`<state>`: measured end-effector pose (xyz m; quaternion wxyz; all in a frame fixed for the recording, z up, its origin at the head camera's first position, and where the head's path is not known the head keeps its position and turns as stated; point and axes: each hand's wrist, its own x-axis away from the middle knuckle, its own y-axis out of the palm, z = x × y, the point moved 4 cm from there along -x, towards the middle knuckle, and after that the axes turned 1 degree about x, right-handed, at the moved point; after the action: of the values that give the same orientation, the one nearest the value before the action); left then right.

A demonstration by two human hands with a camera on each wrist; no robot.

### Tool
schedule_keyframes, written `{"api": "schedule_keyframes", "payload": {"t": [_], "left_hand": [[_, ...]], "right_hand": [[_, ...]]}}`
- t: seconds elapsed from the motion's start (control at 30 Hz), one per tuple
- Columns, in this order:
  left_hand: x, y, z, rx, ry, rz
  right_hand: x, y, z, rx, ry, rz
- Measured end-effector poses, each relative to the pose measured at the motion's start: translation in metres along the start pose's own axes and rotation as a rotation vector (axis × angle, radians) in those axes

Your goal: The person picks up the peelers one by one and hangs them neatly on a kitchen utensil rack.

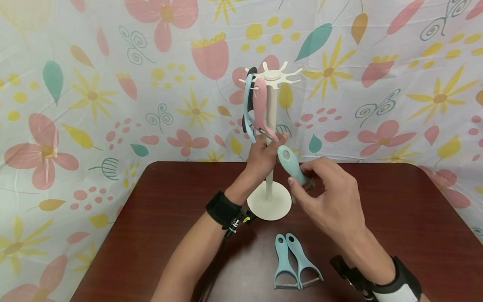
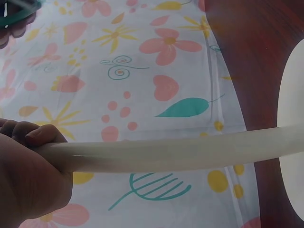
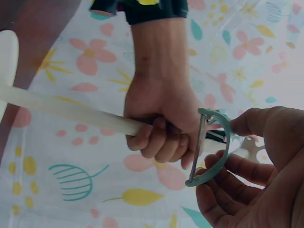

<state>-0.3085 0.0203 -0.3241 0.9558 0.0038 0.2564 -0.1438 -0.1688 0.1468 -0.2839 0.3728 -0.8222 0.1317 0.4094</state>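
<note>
My left hand (image 1: 262, 157) grips the pole (image 1: 271, 111) of a white stand, its fingers wrapped round it just below the hanging tools. From the ring of arms (image 1: 273, 75) at the top hang a pink peeler (image 1: 259, 102), a light blue peeler (image 1: 247, 105) and a black-handled tool, partly hidden behind them. Right of the pole, my right hand (image 1: 336, 197) pinches a mint-green peeler (image 1: 289, 161) by its head, handle end pointing up and left. In the right wrist view, thumb and fingers hold the curved frame (image 3: 228, 142) of this peeler, its blade facing the left hand.
Two light blue peelers (image 1: 281, 260) lie side by side on the dark wood table (image 1: 151, 251), in front of the stand's round base (image 1: 269, 209). A floral cloth (image 1: 124, 84) hangs behind the table. Several arms on the stand's right side carry nothing.
</note>
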Motion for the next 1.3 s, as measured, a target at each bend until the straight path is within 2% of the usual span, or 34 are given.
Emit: {"api": "schedule_keyframes", "payload": {"t": [0.1,0.37,0.67,0.87,1.3], "left_hand": [[-0.001,0.0,0.0,0.031,0.005,-0.004],[-0.002,0.001,0.0,0.033,0.019,-0.008],[-0.001,0.001,0.001,0.058,0.085,-0.034],[-0.001,0.001,0.002,0.052,0.072,-0.019],[0.0,0.002,0.003,0.052,0.038,-0.015]], "right_hand": [[-0.008,-0.003,-0.006,-0.016,-0.018,0.041],[-0.029,-0.013,-0.019,-0.006,-0.026,0.11],[-0.054,-0.028,-0.047,-0.031,-0.019,0.184],[-0.068,-0.032,-0.059,-0.061,-0.058,0.24],[-0.084,-0.024,-0.048,-0.034,-0.09,0.293]]}}
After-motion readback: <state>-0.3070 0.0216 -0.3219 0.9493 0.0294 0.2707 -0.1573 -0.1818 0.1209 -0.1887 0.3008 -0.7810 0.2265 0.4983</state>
